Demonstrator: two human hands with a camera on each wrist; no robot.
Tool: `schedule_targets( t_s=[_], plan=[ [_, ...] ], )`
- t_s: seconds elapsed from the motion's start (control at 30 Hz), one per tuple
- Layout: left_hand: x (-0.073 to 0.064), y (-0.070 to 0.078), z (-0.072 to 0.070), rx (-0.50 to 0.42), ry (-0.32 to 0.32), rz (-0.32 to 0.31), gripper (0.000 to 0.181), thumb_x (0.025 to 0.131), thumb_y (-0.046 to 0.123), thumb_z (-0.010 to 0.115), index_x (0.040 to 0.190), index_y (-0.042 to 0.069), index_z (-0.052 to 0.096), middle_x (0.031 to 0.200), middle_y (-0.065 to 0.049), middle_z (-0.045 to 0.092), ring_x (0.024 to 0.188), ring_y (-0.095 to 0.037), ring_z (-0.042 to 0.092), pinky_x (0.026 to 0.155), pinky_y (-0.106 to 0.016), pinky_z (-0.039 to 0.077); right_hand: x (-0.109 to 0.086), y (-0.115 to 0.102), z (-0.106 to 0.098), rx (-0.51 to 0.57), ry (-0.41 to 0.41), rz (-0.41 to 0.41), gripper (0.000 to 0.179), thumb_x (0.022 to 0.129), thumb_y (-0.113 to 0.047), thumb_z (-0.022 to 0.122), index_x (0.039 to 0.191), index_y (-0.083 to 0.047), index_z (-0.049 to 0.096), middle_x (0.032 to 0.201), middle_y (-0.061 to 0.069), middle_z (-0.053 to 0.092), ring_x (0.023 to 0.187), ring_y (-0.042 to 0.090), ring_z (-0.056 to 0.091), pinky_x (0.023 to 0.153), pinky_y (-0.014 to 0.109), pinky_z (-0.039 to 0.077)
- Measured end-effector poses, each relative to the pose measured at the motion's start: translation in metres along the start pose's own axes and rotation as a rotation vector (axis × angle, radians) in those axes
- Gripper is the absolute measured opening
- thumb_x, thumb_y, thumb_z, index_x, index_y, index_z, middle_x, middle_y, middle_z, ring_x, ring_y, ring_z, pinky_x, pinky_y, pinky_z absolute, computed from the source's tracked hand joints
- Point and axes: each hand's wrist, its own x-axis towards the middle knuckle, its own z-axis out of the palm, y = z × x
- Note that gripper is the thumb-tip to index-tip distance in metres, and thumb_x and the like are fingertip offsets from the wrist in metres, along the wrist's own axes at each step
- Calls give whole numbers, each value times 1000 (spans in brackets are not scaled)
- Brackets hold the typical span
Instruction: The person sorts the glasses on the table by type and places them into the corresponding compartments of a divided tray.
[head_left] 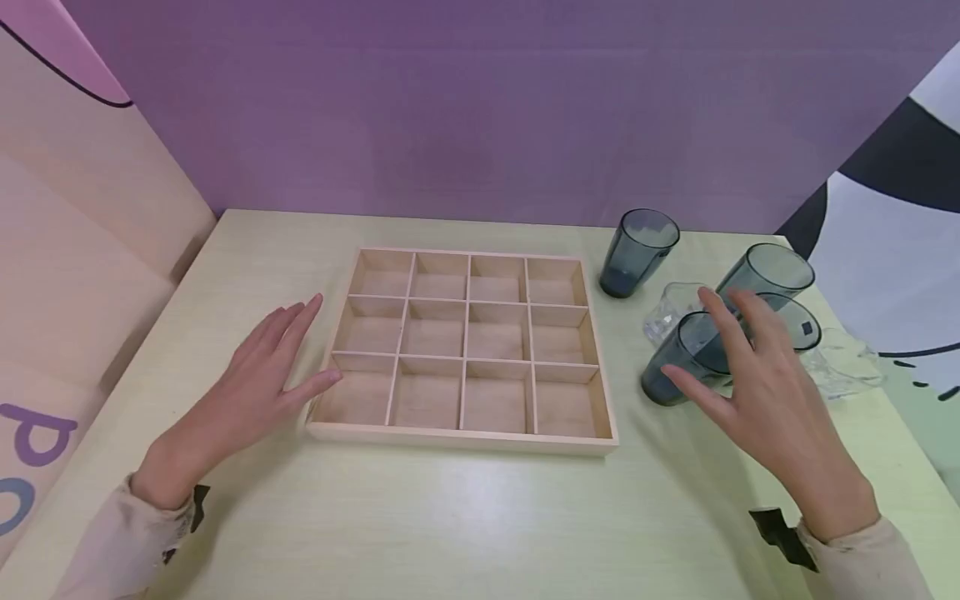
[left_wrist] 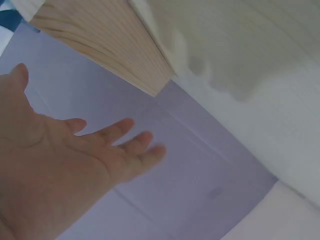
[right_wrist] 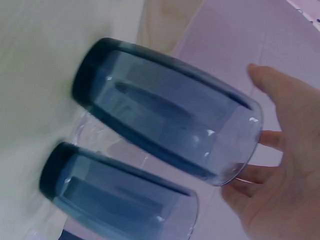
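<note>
My right hand [head_left: 780,417] hovers over a cluster of glasses on the right, its thumb and fingers spread. Nearest to it is a tall blue-grey glass [head_left: 667,375], upright on the table. In the right wrist view, that glass [right_wrist: 170,110] has its rim between my spread thumb and fingers, the thumb standing off from it. A second blue-grey glass [right_wrist: 120,200] is alongside. My left hand [head_left: 255,375] is held with straight fingers at the left side of a wooden compartment box [head_left: 461,442]. In the left wrist view its palm shows bare, near the box's corner [left_wrist: 110,45].
Another blue-grey glass [head_left: 637,258] stands apart, right of the box's far corner. Behind my right hand are more blue-grey glasses [head_left: 780,271], a clear glass cup [head_left: 667,312] and a clear, wavy-edged piece [head_left: 847,362]. A purple panel [head_left: 480,125] rises behind the table.
</note>
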Motion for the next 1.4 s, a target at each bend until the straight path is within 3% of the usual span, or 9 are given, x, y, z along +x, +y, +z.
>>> schedule_targets(
  t_s=[0.1, 0.2, 0.3, 0.5, 0.67, 0.87, 1.2, 1.4],
  plan=[
    [1, 2, -1, -112, -46, -31, 83, 98, 52, 56, 161, 27, 7, 164, -9, 18, 147, -37, 21, 112, -62, 23, 3, -3, -2, -1, -74, 13, 98, 77, -29, 85, 158, -17, 30, 145, 27, 40, 131, 47, 38, 94, 66, 39],
    [3, 4, -1, -200, -60, -51, 80, 99, 50, 55, 161, 23, 12, 162, -10, 24, 140, -38, 37, 108, -58, 34, 8, -6, -5, -8, -134, 3, 95, 79, -26, 84, 157, -18, 31, 145, 29, 40, 132, 49, 36, 98, 68, 36],
    [7, 3, -1, -255, -28, -42, 73, 101, 43, 57, 158, 13, 25, 155, -17, 36, 126, -42, 53, 99, -55, 45, 17, -9, -10, -22, -199, -2, 88, 82, -28, 82, 155, -15, 35, 144, 30, 40, 131, 51, 36, 98, 69, 35],
    [8, 0, 2, -343, 45, -25, 56, 102, 31, 59, 147, 2, 43, 149, -15, 45, 132, -36, 50, 95, -43, 49, 35, -14, -26, -20, -377, 47, 71, 92, -34, 73, 149, -8, 41, 141, 29, 42, 128, 51, 37, 91, 69, 39],
    [6, -1, 3, -404, -10, -73, 58, 102, 32, 59, 149, 3, 42, 151, -15, 43, 137, -34, 45, 97, -41, 48, 50, -11, -30, 21, -547, 81, 75, 92, -38, 72, 151, -7, 37, 144, 31, 39, 130, 53, 36, 97, 69, 35],
    [7, 0, 4, -424, -70, -95, 62, 100, 32, 62, 151, 3, 40, 150, -21, 44, 130, -36, 52, 96, -46, 49, 58, -3, -27, 34, -697, 163, 81, 93, -43, 69, 154, -7, 29, 147, 32, 39, 132, 54, 36, 100, 68, 34],
    [-13, -8, 13, -421, -151, -83, 67, 98, 11, 63, 155, 2, 30, 156, -23, 33, 127, -43, 53, 89, -40, 54, 53, 0, -19, 62, -749, 189, 88, 85, -42, 78, 153, -9, 33, 149, 34, 31, 136, 57, 26, 99, 71, 33],
    [-9, -6, 16, -452, -147, -58, 69, 97, 3, 61, 156, 2, 26, 158, -23, 27, 129, -44, 50, 88, -36, 54, 57, 4, -16, 45, -755, 193, 87, 81, -38, 82, 149, -5, 39, 145, 33, 35, 133, 57, 30, 97, 70, 35]
  ],
)
